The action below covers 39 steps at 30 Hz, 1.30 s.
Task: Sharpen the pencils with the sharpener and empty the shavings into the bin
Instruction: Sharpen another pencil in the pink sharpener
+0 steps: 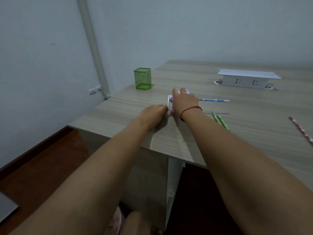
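Right hand (183,100) grasps purple sharpener (170,100) from above on tabletop (128,106), left hand (152,114) at its white end, grip cannot be told

Four pencils are on the one bench (122,114): one blue pencil (214,100), two green pencils (216,118) (223,122) and one pink pencil (300,130). There is one sharpener (169,102), one green mesh pot (142,78), one white socket box (245,81) with two outlets, one red wrist string (190,109), and two hands: left hand (153,114), right hand (183,100).

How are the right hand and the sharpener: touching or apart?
Touching. The head view shows the right hand lying over the sharpener, fingers curled round its top.
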{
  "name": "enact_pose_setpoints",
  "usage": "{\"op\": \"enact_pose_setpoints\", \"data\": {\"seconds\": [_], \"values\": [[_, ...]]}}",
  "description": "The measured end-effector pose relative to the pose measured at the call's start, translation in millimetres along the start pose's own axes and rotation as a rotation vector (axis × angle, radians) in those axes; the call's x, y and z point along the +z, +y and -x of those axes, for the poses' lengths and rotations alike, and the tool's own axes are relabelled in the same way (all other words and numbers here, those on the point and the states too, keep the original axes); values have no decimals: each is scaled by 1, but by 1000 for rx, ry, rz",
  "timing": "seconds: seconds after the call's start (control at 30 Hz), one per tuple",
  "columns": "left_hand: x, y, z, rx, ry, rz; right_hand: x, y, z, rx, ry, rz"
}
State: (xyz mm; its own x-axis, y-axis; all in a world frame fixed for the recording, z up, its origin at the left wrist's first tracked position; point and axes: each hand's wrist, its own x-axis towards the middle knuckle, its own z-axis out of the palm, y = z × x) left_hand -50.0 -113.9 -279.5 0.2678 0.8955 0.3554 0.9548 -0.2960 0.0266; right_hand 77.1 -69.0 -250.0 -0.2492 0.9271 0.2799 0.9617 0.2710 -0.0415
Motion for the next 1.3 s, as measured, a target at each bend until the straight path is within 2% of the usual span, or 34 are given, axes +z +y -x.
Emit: {"op": "enact_pose_setpoints", "data": {"seconds": [0.23,0.33,0.5,0.77,0.9,1.07,1.2,1.3], "values": [[-2,-4,-25,-37,-170,-50,8,8,-1,-68,75,-53],[0,-10,-47,-70,-178,-126,8,9,-1,-88,64,-30],[-6,-19,-66,-35,-14,-201,8,9,-4,-55,25,-45],[-28,-14,-50,52,236,-70,-2,5,0,-27,-30,-10],[-31,-10,-26,149,301,-43,-7,3,1,-8,-50,-25],[-15,1,4,84,210,21,-10,0,4,-16,-23,15],[-28,-2,-6,119,168,-2,-11,-1,2,-3,-33,11],[-16,-4,-2,86,68,-30,-10,-2,1,0,-25,-12]]}}
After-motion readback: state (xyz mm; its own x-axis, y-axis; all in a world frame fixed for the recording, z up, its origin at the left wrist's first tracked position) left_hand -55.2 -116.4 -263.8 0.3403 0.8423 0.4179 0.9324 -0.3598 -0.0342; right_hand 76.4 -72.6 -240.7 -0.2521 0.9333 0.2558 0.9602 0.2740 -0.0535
